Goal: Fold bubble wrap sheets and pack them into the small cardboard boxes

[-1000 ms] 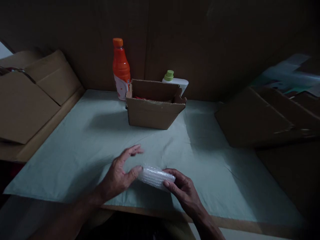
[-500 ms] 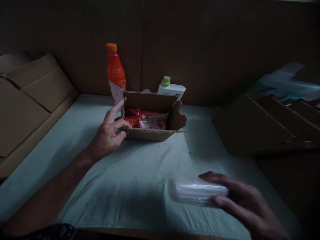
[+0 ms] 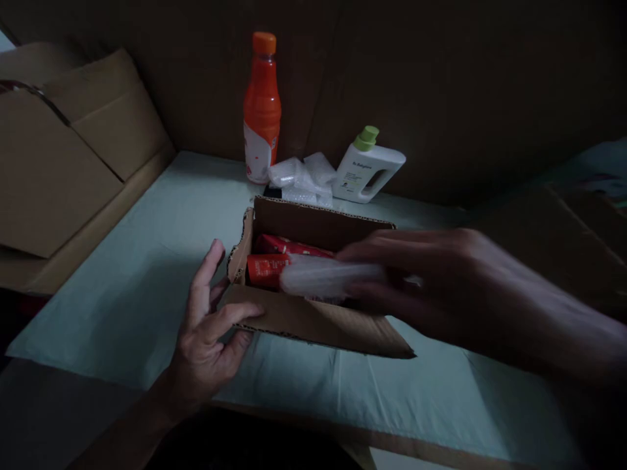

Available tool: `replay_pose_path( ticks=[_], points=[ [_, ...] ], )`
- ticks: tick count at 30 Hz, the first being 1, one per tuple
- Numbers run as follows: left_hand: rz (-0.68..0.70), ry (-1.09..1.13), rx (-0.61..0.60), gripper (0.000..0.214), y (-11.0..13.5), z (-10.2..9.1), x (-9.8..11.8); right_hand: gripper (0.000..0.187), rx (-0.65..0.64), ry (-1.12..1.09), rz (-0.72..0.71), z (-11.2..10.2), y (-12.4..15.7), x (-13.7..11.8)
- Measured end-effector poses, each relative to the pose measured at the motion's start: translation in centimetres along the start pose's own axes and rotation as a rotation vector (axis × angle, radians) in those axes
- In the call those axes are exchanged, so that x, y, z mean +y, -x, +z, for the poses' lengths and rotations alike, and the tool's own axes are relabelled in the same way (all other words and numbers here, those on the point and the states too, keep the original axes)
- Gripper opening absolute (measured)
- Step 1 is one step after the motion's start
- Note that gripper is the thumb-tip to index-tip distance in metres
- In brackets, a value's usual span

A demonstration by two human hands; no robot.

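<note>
A small open cardboard box (image 3: 313, 323) sits on the pale green sheet (image 3: 147, 274) in front of me. Red packets (image 3: 267, 267) lie inside it. My left hand (image 3: 210, 329) grips the box's near left corner, thumb on the front wall, fingers spread. My right hand (image 3: 421, 284), blurred by motion, holds a bubble-wrapped item (image 3: 328, 277) over the box's opening, above the red packets.
An orange bottle (image 3: 262, 108) and a white bottle with a green cap (image 3: 367, 171) stand at the back wall, with bubble-wrapped bundles (image 3: 301, 177) between them. Flattened cardboard (image 3: 63, 150) lies at the left, more cardboard (image 3: 558, 235) at the right.
My left hand pulled the box closer to me. My right hand carried the bubble-wrapped item from the sheet's near right up over the box opening.
</note>
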State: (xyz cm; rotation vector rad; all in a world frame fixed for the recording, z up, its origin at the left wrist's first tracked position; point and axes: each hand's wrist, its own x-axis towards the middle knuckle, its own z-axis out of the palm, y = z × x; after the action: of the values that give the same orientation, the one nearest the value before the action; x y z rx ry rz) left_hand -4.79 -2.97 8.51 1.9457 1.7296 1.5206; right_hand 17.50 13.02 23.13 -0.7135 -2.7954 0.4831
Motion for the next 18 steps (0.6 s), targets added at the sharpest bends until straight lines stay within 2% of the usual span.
replay_pose_path(
  ticks=[3,6,9,11,13,15,16,18],
  points=[
    [-0.01,0.043,0.002,0.023,0.1,0.2,0.0,0.019,-0.244,0.05,-0.085,2.2,-5.3,-1.0],
    [0.003,0.066,-0.004,0.027,0.1,0.2,0.1,0.009,-0.442,0.079,-0.141,5.7,-9.1,-1.3],
    [-0.021,0.034,0.006,0.031,0.1,0.3,0.2,0.012,-0.568,0.176,-0.164,9.2,-11.2,-1.4],
    [-0.032,0.021,0.001,0.031,0.1,0.4,0.3,0.016,-0.594,0.166,-0.171,10.0,-11.7,-1.5],
    [-0.023,0.036,-0.003,0.034,0.1,0.4,0.3,0.018,-0.592,0.057,-0.183,9.0,-11.4,-1.4],
    [-0.036,0.075,0.033,0.049,0.3,0.4,0.2,0.02,-0.485,-0.064,-0.184,6.2,-9.6,-0.9],
    [-0.053,0.107,0.073,0.061,0.4,0.4,0.1,0.022,-0.379,-0.1,-0.156,4.4,-8.0,-0.4],
    [-0.111,0.182,0.155,0.079,0.9,0.4,-0.3,0.027,-0.086,-0.13,-0.034,0.8,-3.4,0.9]
  ],
)
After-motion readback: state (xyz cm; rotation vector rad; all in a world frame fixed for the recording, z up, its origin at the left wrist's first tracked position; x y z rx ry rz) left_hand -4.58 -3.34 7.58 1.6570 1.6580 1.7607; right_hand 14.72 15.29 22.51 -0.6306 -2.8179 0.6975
